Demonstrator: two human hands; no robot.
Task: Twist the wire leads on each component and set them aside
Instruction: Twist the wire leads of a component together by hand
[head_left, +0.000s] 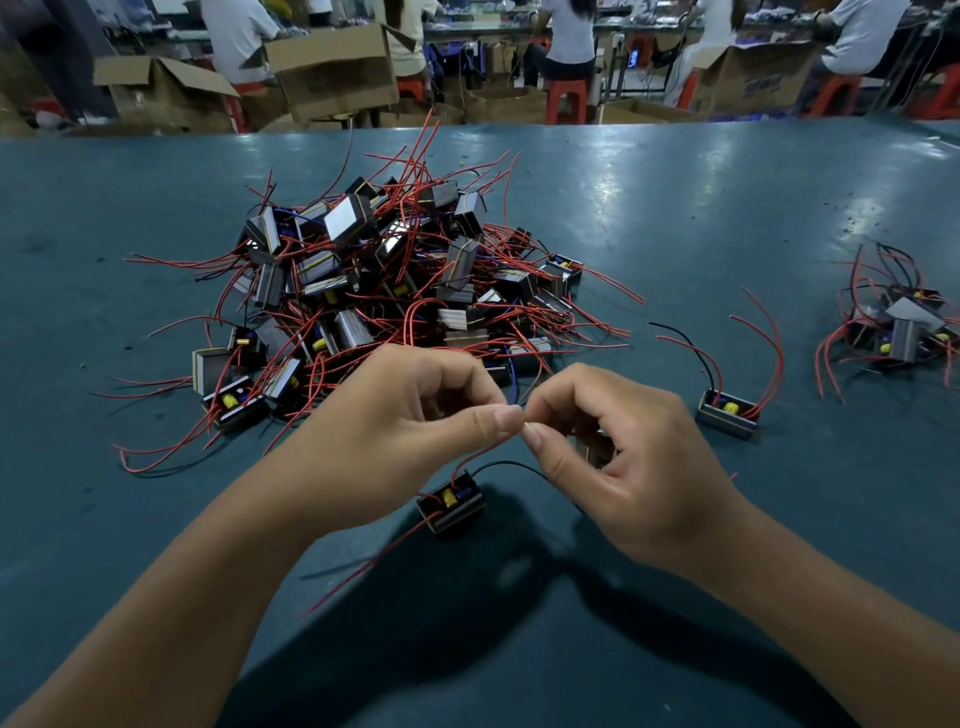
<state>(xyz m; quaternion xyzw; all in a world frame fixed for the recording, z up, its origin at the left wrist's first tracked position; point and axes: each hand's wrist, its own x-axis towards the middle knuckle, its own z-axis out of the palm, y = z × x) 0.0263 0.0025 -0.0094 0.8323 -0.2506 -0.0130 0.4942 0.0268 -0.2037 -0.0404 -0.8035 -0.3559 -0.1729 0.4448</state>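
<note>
Above the teal table (675, 218), left hand (415, 415) and right hand (618, 447) pinch a red lead (470, 457).

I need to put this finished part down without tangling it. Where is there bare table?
Bare teal table lies between the big heap of red-wired components and the small pile at far right, behind the lone component. The far-left table is bare too. It is crowded by the heap's wires, just ahead of the left hand and right hand.

We could read no text anywhere; the cardboard box (756, 83) at the far right bore dark printed lettering, but it was too blurred to make out.
</note>
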